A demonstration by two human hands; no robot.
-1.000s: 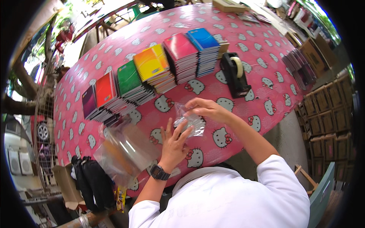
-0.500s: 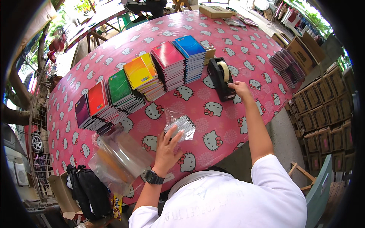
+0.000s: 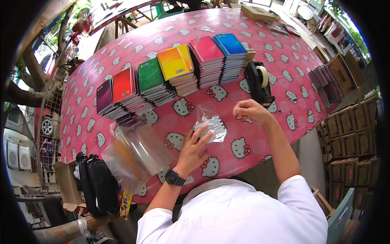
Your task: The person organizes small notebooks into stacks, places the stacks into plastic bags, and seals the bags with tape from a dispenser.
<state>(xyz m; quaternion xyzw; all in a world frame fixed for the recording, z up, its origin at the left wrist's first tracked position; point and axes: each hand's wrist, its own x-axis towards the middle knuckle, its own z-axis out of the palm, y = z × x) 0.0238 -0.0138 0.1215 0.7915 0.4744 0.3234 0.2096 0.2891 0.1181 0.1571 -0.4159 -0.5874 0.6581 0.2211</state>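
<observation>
A clear plastic bag [image 3: 217, 127] lies near the middle of the table, with a small stack of white-edged, spiral-bound notebooks inside. My left hand [image 3: 192, 151] rests on its near left side, fingers stretched and spread. To the right of the bag, my right hand [image 3: 251, 111] is raised above the table, thumb and fingers pinched together. Whatever lies in that pinch is too small to make out. Just beyond it stands a black tape dispenser [image 3: 255, 85] carrying a pale tape roll [image 3: 263, 77].
Beyond the bag runs a row of notebook stacks: purple [image 3: 104, 96], red [image 3: 123, 84], green [image 3: 150, 76], yellow [image 3: 176, 64], pink [image 3: 206, 49] and blue [image 3: 230, 44]. Clear plastic sleeves [image 3: 140, 148] lie at left. Dark notebooks [image 3: 325, 85] sit at the right edge; a black bag [image 3: 97, 185] is lower left.
My right hand has left the tape dispenser and come nearer to me, toward the bagged notebooks, still pinched. My left hand stays on the bag. The whole view has shifted.
</observation>
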